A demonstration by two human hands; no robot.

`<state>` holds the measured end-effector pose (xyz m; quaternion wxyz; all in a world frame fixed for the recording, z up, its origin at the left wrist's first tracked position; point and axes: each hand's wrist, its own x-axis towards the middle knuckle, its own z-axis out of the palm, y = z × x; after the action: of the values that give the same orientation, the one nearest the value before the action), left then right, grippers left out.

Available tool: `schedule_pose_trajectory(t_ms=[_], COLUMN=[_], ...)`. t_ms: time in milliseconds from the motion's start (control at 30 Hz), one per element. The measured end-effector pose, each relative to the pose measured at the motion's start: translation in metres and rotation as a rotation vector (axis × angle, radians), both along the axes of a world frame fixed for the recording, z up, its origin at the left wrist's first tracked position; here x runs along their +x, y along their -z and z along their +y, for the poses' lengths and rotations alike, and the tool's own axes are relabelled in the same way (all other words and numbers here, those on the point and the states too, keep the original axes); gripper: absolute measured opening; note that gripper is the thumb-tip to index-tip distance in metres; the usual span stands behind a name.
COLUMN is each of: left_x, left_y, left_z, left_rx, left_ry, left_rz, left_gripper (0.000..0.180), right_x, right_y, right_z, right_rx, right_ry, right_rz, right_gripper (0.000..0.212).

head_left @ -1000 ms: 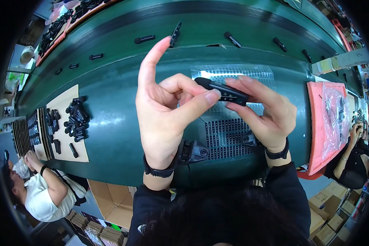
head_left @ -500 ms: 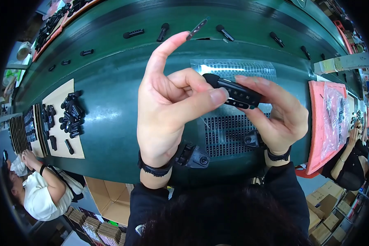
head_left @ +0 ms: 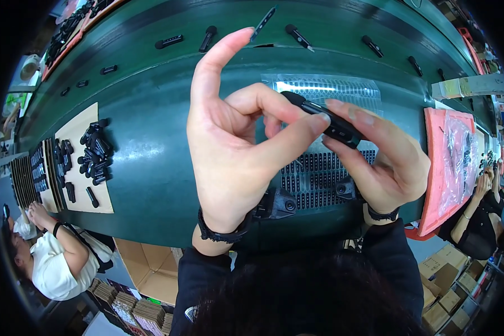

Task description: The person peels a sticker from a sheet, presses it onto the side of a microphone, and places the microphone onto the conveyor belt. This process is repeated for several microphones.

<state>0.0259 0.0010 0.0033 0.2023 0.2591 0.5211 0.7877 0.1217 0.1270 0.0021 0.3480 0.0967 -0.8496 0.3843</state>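
Note:
Both hands come together over the workbench around a small black clip-on microphone (head_left: 336, 124) with a foam tip. My left hand (head_left: 229, 131) pinches it near the foam end, its thumb pressed on the casing. One finger of that hand is raised, and a narrow dark adhesive strip (head_left: 263, 24) with a row of small openings clings to its tip. My right hand (head_left: 389, 151) grips the other end of the microphone between thumb and fingers. Below lies a clear sheet of black strips (head_left: 313, 179), partly covered by my hands.
A green bench (head_left: 145, 190) carries several similar microphones (head_left: 299, 37) along its far strip. At left, a pile of microphones (head_left: 98, 148) rests on cardboard. At right is a pink foam tray (head_left: 433, 168) with clear plastic. People sit at both sides; an open carton (head_left: 151, 274) stands below.
The microphone has turned slightly and shifted right in my hands. My left thumb has slid right along its casing. The raised finger with the strip has moved a little up and left.

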Motion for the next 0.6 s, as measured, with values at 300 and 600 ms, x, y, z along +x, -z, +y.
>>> schedule_pose_trajectory(t_ms=[300,600], left_x=[-0.002,-0.017], left_y=[0.01,0.014], left_z=[0.002,0.004], left_rx=[-0.044,-0.101], left_ry=[-0.022,0.342], left_rz=[0.11,-0.076], left_gripper=[0.069,0.06], right_x=[0.0,0.002], right_y=[0.0,0.009], right_z=[-0.001,0.012], right_rx=[0.071,-0.247], right_ry=[0.004,0.054], right_rz=[-0.012,-0.051], right_gripper=[0.045,0.04])
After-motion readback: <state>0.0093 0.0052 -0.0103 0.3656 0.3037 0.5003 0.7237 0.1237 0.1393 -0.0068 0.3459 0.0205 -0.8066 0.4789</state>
